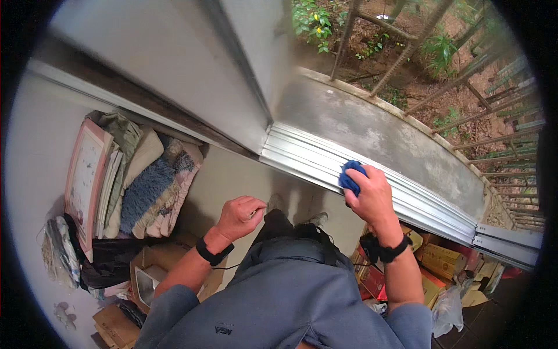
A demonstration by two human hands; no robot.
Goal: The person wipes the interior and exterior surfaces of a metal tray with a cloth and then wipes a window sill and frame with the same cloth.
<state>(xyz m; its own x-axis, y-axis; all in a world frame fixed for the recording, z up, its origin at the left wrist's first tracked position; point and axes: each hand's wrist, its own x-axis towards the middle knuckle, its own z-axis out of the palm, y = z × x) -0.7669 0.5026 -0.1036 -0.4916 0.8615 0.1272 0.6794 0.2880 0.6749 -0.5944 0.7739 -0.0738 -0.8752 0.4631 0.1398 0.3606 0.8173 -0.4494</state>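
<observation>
My right hand point(371, 193) grips a bunched dark blue cloth point(352, 176). The cloth is over the grooved metal track point(301, 150) of a sliding window and seems to touch it. To the left, in front of my waist, my left hand point(240, 217) is held in a loose fist above the floor. I see nothing held in it, though the inside of the fist is hidden. A pale sliding panel point(244, 87) stands at the track's left end. Beyond the track runs a stained concrete ledge point(348, 118).
Rusty metal bars point(388, 78) fence the ledge's outer edge, with plants behind. Folded blankets point(148, 196) and a pink-framed picture point(85, 174) lean at left. Cardboard boxes point(115, 325) sit lower left. Yellow and red boxes point(442, 261) and a plastic bag point(448, 307) lie at right.
</observation>
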